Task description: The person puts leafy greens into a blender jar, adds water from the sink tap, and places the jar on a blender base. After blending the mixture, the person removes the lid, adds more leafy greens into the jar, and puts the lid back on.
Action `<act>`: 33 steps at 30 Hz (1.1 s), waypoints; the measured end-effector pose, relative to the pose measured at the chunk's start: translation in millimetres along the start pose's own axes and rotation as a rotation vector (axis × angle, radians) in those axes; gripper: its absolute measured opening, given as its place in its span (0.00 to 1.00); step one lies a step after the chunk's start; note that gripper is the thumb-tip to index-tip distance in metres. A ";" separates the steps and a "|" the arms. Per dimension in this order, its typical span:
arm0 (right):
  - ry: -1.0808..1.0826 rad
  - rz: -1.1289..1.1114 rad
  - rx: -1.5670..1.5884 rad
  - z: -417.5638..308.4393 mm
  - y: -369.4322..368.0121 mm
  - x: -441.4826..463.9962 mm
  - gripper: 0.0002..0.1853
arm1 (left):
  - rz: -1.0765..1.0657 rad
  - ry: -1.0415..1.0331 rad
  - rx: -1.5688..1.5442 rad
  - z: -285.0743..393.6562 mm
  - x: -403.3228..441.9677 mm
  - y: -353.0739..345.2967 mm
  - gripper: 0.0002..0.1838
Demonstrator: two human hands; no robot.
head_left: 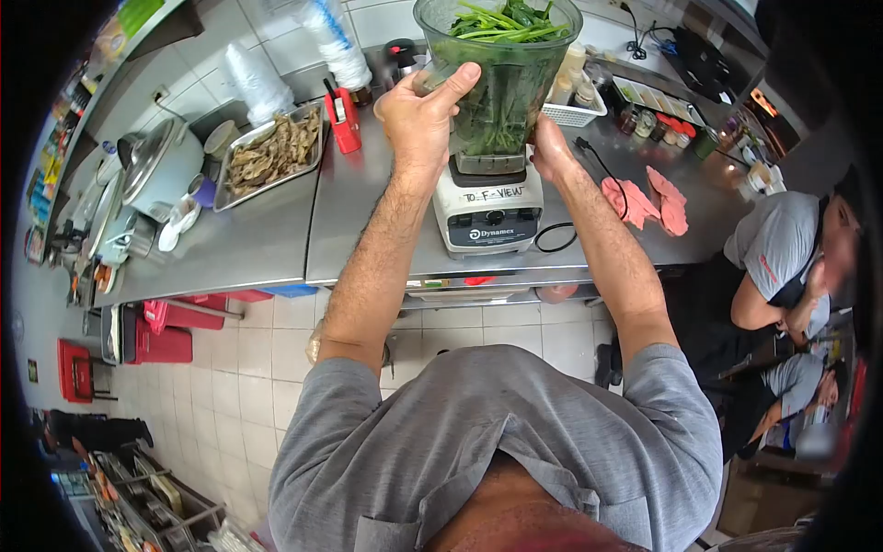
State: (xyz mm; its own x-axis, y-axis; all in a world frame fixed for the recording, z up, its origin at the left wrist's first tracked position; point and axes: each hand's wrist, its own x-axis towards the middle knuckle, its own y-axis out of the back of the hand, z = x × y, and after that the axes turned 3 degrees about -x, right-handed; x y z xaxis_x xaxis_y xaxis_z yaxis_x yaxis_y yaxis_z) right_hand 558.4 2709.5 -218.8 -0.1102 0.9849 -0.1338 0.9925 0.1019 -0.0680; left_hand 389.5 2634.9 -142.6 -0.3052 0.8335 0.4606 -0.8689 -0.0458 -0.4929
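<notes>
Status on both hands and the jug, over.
Left hand and right hand on jug. Greens piled inside. Cord beside base.

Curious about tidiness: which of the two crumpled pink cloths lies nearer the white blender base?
The pink cloth crossed by the black cord; the other lies farther from the white blender base.

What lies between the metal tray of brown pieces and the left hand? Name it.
A red holder with a black handle sticking up stands between the metal tray and left hand, on the steel counter, in the head view.
</notes>
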 end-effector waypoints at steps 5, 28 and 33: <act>-0.028 0.045 -0.016 9.2 -0.1 13.7 0.29 | -0.013 0.059 -0.062 -16.6 9.2 2.8 0.14; 0.151 0.729 -0.179 98.3 126.5 -205.1 0.21 | 0.258 -0.621 0.134 -50.8 -27.0 -16.3 0.25; 0.109 0.989 0.050 139.6 203.1 -332.6 0.16 | 0.010 -0.568 -0.173 -54.3 -133.6 -122.0 0.21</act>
State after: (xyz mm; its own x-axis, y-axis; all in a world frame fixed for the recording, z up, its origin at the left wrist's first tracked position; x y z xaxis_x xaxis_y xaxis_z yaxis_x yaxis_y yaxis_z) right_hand 789.2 2383.0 -326.0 0.7731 0.6313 -0.0611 0.6316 -0.7751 -0.0167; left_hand 557.4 2559.0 -184.1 -0.5153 0.4060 0.7547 -0.8033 0.0779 -0.5904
